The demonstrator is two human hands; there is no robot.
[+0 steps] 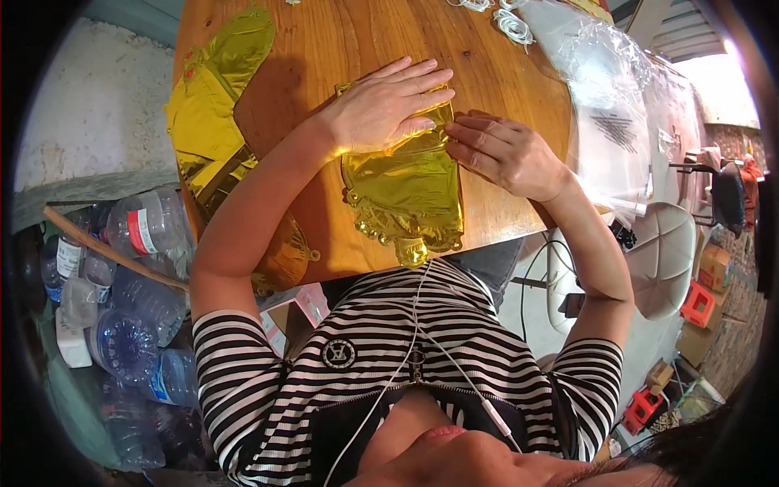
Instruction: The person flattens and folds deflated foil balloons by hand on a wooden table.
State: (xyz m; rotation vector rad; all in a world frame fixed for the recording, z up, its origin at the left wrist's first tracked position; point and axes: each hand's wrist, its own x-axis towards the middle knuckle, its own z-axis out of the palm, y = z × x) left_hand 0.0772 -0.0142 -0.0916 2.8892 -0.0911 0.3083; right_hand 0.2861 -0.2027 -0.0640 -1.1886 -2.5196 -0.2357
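Note:
A shiny gold foil balloon (406, 187), flat and seemingly folded, lies on the wooden table in front of me, its scalloped, bobbled edge at the near side. My left hand (385, 105) rests palm down across its upper part, fingers stretched out. At the balloon's right edge, my right hand (507, 154) has its fingertips closed together on the foil; the exact grip is partly hidden. More gold foil (211, 105) lies spread at the table's left side, beyond my left forearm, and hangs down toward the near left edge.
The wooden table (357, 40) has a curved near edge close to my body. Clear plastic bags (604, 105) lie at the right, with a white string bundle (515, 28) beside them. Large plastic bottles (126, 345) crowd the left floor. A padded chair (664, 260) stands at right.

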